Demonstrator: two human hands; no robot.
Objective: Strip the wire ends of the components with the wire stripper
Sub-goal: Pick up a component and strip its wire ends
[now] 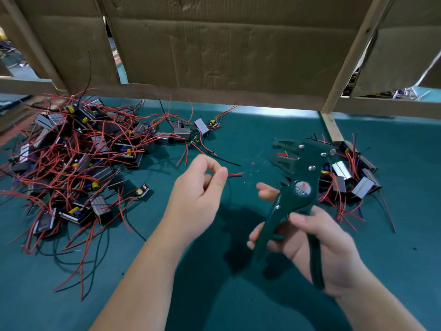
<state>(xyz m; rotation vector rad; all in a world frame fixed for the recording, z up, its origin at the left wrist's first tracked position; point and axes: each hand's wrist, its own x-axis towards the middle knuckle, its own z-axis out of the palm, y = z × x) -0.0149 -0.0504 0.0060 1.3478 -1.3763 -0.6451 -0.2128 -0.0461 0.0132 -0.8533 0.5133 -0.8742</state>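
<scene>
My left hand (199, 194) pinches a red and a black wire (235, 175) between thumb and forefinger, their ends pointing right. The component they belong to is hidden behind that hand. My right hand (315, 244) grips the handles of the dark green wire stripper (294, 187). Its jaws (284, 154) gape open, up and to the right of the wire ends, a short gap away. A big pile of components with red and black wires (78, 158) lies at the left. A smaller pile of components (350, 177) lies at the right, behind the stripper.
The green table mat (238, 295) runs under everything, with tiny bits of red insulation (253, 163) near the jaws. Cardboard panels (226, 48) on a wooden frame (350, 56) close off the back. A few stray components (191, 132) lie behind my left hand.
</scene>
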